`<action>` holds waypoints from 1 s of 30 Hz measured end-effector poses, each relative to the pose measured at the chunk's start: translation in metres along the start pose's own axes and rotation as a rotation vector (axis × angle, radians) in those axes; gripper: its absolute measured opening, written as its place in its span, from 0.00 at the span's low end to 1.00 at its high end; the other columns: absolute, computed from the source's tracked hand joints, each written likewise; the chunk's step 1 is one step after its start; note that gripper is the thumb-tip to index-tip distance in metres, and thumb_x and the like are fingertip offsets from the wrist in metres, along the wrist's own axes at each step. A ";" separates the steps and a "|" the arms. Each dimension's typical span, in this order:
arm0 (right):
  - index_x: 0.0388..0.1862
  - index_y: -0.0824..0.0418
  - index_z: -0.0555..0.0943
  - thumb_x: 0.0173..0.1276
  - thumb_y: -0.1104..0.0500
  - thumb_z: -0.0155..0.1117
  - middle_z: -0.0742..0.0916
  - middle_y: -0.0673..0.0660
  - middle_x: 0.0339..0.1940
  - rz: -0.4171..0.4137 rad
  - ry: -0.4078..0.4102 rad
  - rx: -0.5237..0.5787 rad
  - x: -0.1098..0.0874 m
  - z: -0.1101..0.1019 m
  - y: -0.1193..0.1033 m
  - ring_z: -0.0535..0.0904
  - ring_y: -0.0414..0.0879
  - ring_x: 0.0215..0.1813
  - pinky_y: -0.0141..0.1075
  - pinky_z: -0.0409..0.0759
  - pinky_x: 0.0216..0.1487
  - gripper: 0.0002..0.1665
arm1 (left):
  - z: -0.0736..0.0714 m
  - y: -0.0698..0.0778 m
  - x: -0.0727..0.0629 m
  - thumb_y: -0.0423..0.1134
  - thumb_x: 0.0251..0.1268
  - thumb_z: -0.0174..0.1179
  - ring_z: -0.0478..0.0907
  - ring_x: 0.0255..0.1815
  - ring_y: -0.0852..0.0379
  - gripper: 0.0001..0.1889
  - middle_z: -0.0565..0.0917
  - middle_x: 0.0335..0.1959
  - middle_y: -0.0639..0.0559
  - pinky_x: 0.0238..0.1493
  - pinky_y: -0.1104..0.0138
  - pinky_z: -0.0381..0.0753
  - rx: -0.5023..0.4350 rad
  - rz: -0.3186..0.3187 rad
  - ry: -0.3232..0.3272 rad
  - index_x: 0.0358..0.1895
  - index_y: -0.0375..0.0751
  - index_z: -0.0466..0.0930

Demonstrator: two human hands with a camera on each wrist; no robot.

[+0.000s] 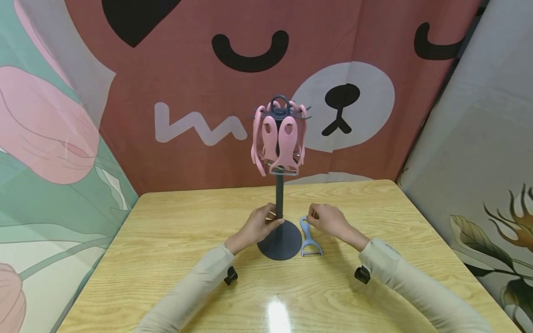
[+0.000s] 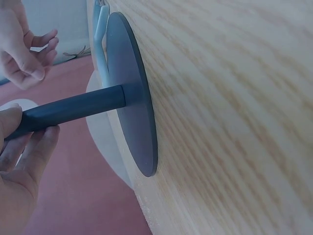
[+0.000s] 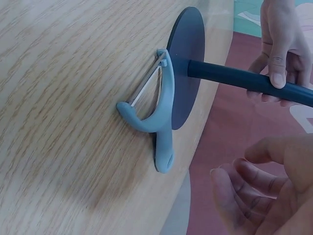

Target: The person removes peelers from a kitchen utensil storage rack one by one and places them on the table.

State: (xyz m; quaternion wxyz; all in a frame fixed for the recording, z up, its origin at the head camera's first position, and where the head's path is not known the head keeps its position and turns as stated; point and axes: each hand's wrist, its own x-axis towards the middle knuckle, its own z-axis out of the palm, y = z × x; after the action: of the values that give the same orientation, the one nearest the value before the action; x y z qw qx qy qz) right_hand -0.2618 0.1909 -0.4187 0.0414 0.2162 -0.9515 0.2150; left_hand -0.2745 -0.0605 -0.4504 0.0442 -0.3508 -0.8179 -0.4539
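Note:
A dark grey stand (image 1: 279,203) with a round base (image 1: 280,244) rises from the wooden table (image 1: 166,240); several pink peelers (image 1: 278,141) hang from its top. My left hand (image 1: 261,225) grips the pole low down, thumb and fingers wrapped round the pole (image 2: 73,110). A light blue peeler (image 1: 309,238) lies flat on the table beside the base (image 3: 188,68), blade (image 3: 146,83) toward me. My right hand (image 1: 329,220) hovers just above the blue peeler's handle (image 3: 164,152), fingers loosely curled and holding nothing.
Patterned fabric backdrops close in the table behind and on both sides. Bare table surface lies left and right of the stand and in front of my arms.

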 end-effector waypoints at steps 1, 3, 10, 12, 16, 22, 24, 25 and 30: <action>0.31 0.59 0.80 0.70 0.61 0.61 0.79 0.47 0.20 -0.008 0.012 0.000 0.000 -0.001 0.000 0.70 0.40 0.20 0.35 0.69 0.22 0.07 | 0.000 0.000 0.000 0.33 0.70 0.62 0.85 0.45 0.50 0.15 0.82 0.45 0.43 0.43 0.68 0.84 0.000 0.001 -0.001 0.55 0.33 0.74; 0.32 0.59 0.81 0.70 0.61 0.60 0.78 0.47 0.19 -0.011 0.034 0.008 0.001 -0.001 -0.001 0.69 0.40 0.19 0.35 0.68 0.21 0.07 | 0.000 0.000 0.000 0.33 0.70 0.62 0.85 0.45 0.51 0.15 0.81 0.45 0.42 0.44 0.68 0.84 -0.003 0.006 0.000 0.56 0.33 0.74; 0.33 0.60 0.80 0.71 0.62 0.60 0.80 0.46 0.22 -0.052 0.121 0.062 0.003 -0.006 -0.004 0.70 0.39 0.19 0.35 0.68 0.20 0.05 | 0.000 -0.002 0.000 0.33 0.70 0.61 0.84 0.45 0.51 0.15 0.81 0.45 0.43 0.45 0.68 0.83 -0.010 0.007 -0.003 0.56 0.33 0.74; 0.33 0.59 0.80 0.71 0.62 0.61 0.81 0.46 0.23 -0.061 0.146 0.072 0.004 -0.009 -0.004 0.71 0.38 0.19 0.35 0.70 0.21 0.05 | 0.000 -0.002 0.000 0.33 0.70 0.61 0.84 0.45 0.51 0.15 0.81 0.45 0.43 0.44 0.68 0.83 -0.012 0.003 -0.007 0.55 0.33 0.74; 0.34 0.59 0.80 0.71 0.62 0.60 0.82 0.47 0.24 -0.075 0.192 0.086 0.006 -0.014 -0.007 0.74 0.37 0.21 0.36 0.73 0.23 0.04 | 0.000 -0.002 0.000 0.33 0.71 0.60 0.84 0.46 0.50 0.14 0.81 0.46 0.43 0.45 0.68 0.83 -0.022 -0.008 -0.015 0.55 0.32 0.74; 0.35 0.58 0.80 0.71 0.62 0.60 0.83 0.48 0.27 -0.100 0.272 0.106 0.009 -0.024 -0.012 0.78 0.39 0.25 0.38 0.78 0.28 0.04 | 0.000 -0.002 0.000 0.33 0.72 0.59 0.84 0.47 0.49 0.14 0.81 0.47 0.42 0.45 0.68 0.83 -0.033 -0.012 -0.024 0.56 0.32 0.73; 0.36 0.59 0.81 0.72 0.62 0.60 0.84 0.49 0.28 -0.103 0.295 0.115 0.009 -0.027 -0.014 0.79 0.40 0.28 0.39 0.79 0.31 0.04 | 0.000 -0.001 -0.001 0.33 0.72 0.59 0.84 0.47 0.49 0.14 0.81 0.47 0.42 0.45 0.68 0.83 -0.030 -0.011 -0.025 0.56 0.31 0.73; 0.37 0.59 0.81 0.72 0.62 0.60 0.84 0.50 0.29 -0.102 0.306 0.125 0.009 -0.029 -0.015 0.80 0.41 0.29 0.39 0.80 0.32 0.04 | 0.000 -0.001 -0.001 0.32 0.72 0.58 0.84 0.47 0.48 0.14 0.81 0.47 0.42 0.45 0.68 0.83 -0.032 -0.013 -0.026 0.56 0.31 0.73; 0.40 0.61 0.81 0.73 0.61 0.60 0.84 0.52 0.32 -0.119 0.343 0.171 0.010 -0.036 -0.020 0.81 0.45 0.32 0.42 0.81 0.34 0.05 | 0.000 0.001 -0.001 0.32 0.72 0.58 0.84 0.47 0.49 0.14 0.82 0.47 0.42 0.46 0.68 0.83 -0.041 -0.034 -0.027 0.57 0.32 0.74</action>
State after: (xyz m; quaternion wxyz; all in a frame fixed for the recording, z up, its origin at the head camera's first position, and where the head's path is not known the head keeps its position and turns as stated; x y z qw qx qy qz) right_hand -0.2624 0.1861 -0.3763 0.1969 0.2350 -0.8943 0.3258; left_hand -0.2736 -0.0605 -0.4502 0.0180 -0.3439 -0.8147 -0.4666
